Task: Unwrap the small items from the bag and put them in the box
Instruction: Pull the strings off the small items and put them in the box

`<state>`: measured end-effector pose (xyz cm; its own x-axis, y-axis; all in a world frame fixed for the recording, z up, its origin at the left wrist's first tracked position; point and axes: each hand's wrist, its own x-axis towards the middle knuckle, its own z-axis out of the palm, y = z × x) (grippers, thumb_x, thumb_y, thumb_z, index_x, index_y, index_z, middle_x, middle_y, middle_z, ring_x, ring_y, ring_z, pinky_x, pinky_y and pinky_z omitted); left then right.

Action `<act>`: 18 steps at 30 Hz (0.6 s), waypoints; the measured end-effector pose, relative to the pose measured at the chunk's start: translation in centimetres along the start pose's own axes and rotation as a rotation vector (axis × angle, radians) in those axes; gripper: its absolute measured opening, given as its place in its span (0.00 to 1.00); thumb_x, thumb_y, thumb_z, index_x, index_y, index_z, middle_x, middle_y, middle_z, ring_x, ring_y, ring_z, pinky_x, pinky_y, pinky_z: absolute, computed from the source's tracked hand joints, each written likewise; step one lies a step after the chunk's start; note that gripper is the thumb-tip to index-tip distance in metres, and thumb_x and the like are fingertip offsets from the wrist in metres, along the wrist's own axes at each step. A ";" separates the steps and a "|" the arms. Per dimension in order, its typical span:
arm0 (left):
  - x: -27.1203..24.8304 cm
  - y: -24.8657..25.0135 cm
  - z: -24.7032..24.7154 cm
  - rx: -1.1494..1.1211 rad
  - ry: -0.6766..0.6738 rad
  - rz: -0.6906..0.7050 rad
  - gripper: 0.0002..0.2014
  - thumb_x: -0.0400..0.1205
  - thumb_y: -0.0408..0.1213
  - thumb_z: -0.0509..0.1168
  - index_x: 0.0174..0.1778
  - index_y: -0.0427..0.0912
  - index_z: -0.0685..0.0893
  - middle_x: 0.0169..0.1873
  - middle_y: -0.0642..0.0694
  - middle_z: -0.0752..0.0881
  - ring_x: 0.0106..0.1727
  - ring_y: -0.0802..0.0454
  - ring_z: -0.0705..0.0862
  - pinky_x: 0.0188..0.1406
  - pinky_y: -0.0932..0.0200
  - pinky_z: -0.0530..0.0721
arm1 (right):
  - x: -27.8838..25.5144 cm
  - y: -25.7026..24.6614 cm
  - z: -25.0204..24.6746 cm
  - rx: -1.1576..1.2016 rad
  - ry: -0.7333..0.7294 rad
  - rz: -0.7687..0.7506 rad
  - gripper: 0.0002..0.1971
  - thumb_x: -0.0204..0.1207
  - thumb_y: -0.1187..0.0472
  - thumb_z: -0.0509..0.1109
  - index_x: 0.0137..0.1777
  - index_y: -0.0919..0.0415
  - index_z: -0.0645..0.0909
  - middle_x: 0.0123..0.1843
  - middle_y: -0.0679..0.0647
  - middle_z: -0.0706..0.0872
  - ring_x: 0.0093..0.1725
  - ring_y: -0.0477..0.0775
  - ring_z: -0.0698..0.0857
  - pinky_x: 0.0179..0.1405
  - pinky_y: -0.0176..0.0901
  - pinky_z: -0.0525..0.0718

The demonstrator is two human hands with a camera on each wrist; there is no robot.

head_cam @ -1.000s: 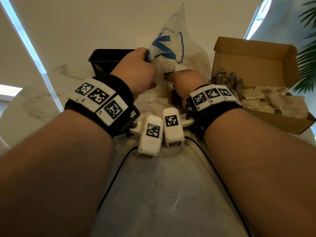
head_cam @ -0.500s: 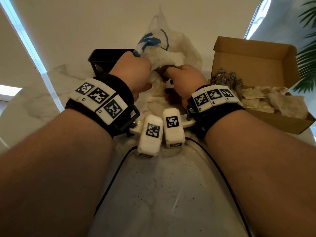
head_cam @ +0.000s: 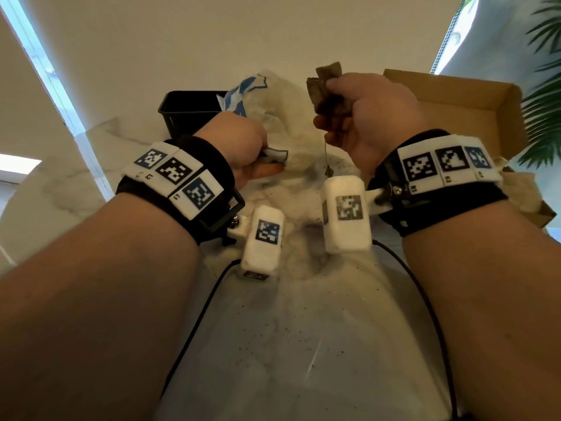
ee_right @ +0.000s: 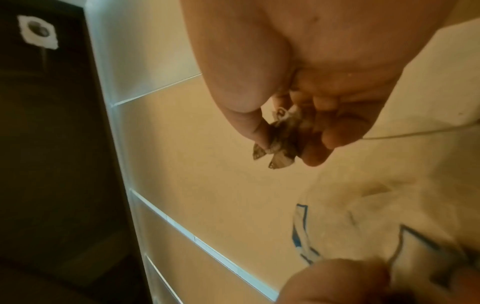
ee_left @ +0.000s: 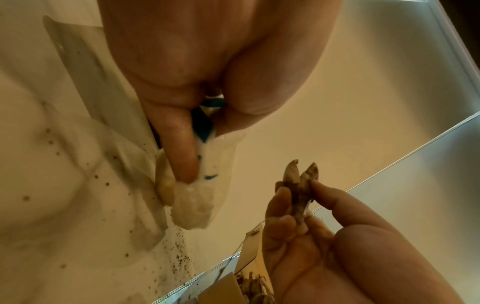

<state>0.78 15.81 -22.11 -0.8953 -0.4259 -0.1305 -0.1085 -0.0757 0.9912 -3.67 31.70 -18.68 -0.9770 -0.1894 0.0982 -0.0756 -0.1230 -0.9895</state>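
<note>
Head view: the cardboard box (head_cam: 455,98) gapes open at far right, flap up, nothing blocking the short path over its near rim. The crinkly plastic bag (head_cam: 282,117) sags at centre, pinched by the left hand (head_cam: 239,144). The right hand (head_cam: 367,117) pinches a small item (head_cam: 326,86) aloft, light, soft, papery, string dangling — best held mid-body.

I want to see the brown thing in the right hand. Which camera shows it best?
The head view: the brown item sticks up clear of the right hand, thread dangling. The right wrist view shows only its tips between the fingers; the left wrist view shows it edge-on.
</note>
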 end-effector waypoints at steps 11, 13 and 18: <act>0.0 1.7 -0.6 0.189 0.185 0.119 0.37 0.67 0.59 0.76 0.72 0.47 0.81 0.56 0.49 0.87 0.56 0.47 0.86 0.48 0.51 0.84 | -0.1 -0.4 -0.4 -0.027 -0.078 -0.035 0.14 0.85 0.61 0.66 0.68 0.54 0.82 0.45 0.58 0.93 0.36 0.55 0.90 0.28 0.43 0.83; -0.5 2.3 -0.5 0.215 0.233 0.238 0.36 0.71 0.57 0.74 0.74 0.45 0.78 0.57 0.50 0.84 0.54 0.46 0.86 0.45 0.52 0.83 | -0.4 -0.4 -0.6 -0.097 -0.107 -0.065 0.11 0.83 0.62 0.69 0.64 0.56 0.84 0.43 0.58 0.93 0.36 0.55 0.90 0.30 0.45 0.84; -2.1 2.4 0.8 -0.034 -0.074 0.157 0.17 0.83 0.54 0.69 0.62 0.48 0.85 0.56 0.43 0.88 0.53 0.45 0.90 0.38 0.54 0.87 | -0.6 -0.4 -0.7 -0.312 -0.237 -0.139 0.09 0.81 0.60 0.72 0.60 0.57 0.87 0.45 0.57 0.94 0.40 0.56 0.92 0.37 0.47 0.86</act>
<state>2.08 17.21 -19.46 -0.9294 -0.3679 0.0295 0.0491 -0.0442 0.9978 -3.23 32.51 -18.42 -0.8831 -0.4150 0.2188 -0.2961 0.1312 -0.9461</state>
